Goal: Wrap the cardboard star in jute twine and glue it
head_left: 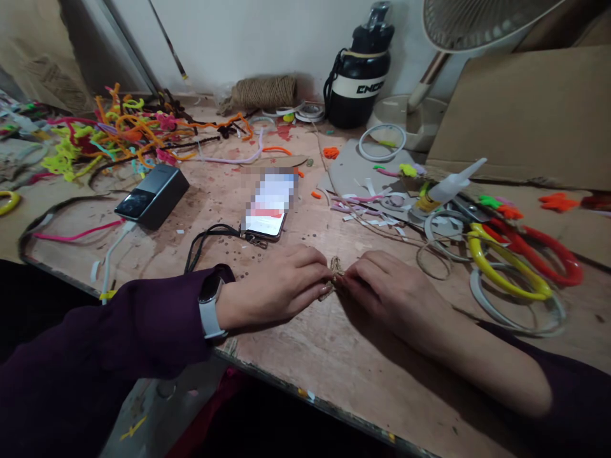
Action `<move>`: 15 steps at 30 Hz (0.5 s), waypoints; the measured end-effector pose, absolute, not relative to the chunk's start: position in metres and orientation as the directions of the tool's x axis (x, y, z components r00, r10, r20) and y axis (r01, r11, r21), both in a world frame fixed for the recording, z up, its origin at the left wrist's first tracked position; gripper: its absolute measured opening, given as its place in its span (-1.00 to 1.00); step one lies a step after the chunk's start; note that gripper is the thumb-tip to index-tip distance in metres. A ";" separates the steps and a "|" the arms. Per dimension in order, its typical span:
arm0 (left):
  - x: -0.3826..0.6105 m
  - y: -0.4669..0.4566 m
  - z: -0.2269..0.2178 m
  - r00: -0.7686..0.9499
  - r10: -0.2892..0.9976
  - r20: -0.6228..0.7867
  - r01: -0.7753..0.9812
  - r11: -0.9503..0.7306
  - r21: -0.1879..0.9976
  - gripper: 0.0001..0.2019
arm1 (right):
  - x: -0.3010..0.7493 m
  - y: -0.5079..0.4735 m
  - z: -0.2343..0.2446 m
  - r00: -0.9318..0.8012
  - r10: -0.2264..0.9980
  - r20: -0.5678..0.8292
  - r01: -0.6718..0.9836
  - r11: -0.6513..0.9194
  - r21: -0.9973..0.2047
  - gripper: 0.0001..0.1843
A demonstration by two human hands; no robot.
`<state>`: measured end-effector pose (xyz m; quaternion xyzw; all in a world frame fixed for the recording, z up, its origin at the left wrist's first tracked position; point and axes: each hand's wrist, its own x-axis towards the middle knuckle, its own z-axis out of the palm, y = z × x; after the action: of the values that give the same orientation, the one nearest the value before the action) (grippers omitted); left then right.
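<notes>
My left hand (281,280) and my right hand (389,292) meet just above the wooden table, their fingertips pinching a small looped piece of jute twine (336,264) between them. Part of the twine piece is hidden behind the fingers. A strand of twine (382,219) runs from the far side of the table to the right of my right hand and curls there. Beyond my left hand lies a lit phone (270,203) with a black strap.
Behind are a power bank (153,196), a heap of coloured pipe cleaners (119,130), a twine roll (265,92) and a black bottle (359,83). To the right lie a glue bottle (443,187), yellow-handled scissors (506,264), a red ring (566,257), and a fan (477,25).
</notes>
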<state>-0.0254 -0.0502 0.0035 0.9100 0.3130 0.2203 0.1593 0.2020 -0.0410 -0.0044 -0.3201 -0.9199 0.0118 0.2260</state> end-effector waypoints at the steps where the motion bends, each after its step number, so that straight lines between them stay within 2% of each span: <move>1: -0.024 -0.050 0.004 0.682 0.670 0.295 0.504 -0.722 0.475 -0.80 | 0.202 -0.041 -0.005 -0.692 0.591 0.413 0.580 0.797 -0.168 -0.70; 5: -0.018 -0.051 0.002 0.588 0.753 0.297 0.518 -0.632 0.577 -0.86 | 0.202 -0.042 -0.004 -0.693 0.589 0.417 0.580 0.798 -0.164 -0.70; 15: -0.012 -0.054 0.002 0.501 0.823 0.267 0.535 -0.537 0.652 -0.92 | 0.203 -0.044 -0.009 -0.677 0.585 0.447 0.584 0.796 -0.159 -0.72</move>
<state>-0.0117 -0.0543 0.0024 0.8288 0.4098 0.2856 0.2521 0.2025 -0.0444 -0.0093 -0.3192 -0.9156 0.0017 0.2446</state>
